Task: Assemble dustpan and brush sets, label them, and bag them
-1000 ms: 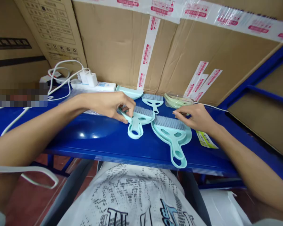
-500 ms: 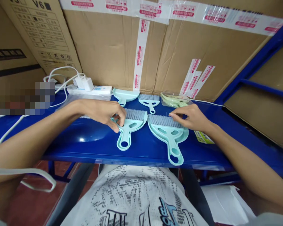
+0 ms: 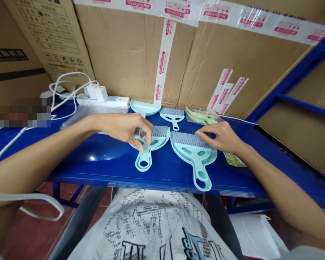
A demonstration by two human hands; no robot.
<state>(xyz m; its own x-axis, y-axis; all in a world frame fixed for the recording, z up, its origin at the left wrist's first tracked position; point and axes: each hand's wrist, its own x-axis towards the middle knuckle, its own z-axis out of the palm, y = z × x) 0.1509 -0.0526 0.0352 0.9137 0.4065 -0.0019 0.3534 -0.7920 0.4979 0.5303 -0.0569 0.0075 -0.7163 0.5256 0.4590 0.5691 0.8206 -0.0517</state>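
Two light-teal hand brushes with grey bristles lie in matching dustpans on the blue table, handles toward me. Over the left brush [image 3: 157,141] hovers my left hand [image 3: 132,130], thumb and curled fingers apart, with nothing visible between them; it covers that set's left side. My right hand [image 3: 219,137] is at the right brush [image 3: 193,148], thumb and forefinger pinched at the right part of its bristles. The right dustpan [image 3: 214,155] shows around that brush. Behind them are a smaller brush [image 3: 172,116] and a smaller dustpan [image 3: 145,107], its handle partly hidden by my left hand.
A white power strip [image 3: 119,101] with plugged-in chargers [image 3: 96,92] and cables stands at back left, beside clear plastic bags [image 3: 78,113]. A bagged pale green item [image 3: 202,115] lies behind my right hand. Cardboard [image 3: 130,54] walls the back; a green-and-white label [image 3: 234,159] lies right.
My left hand has moved slightly right across the left brush, its thumb and fingers now spread away from the edge. My right hand stays at the right brush's bristles.
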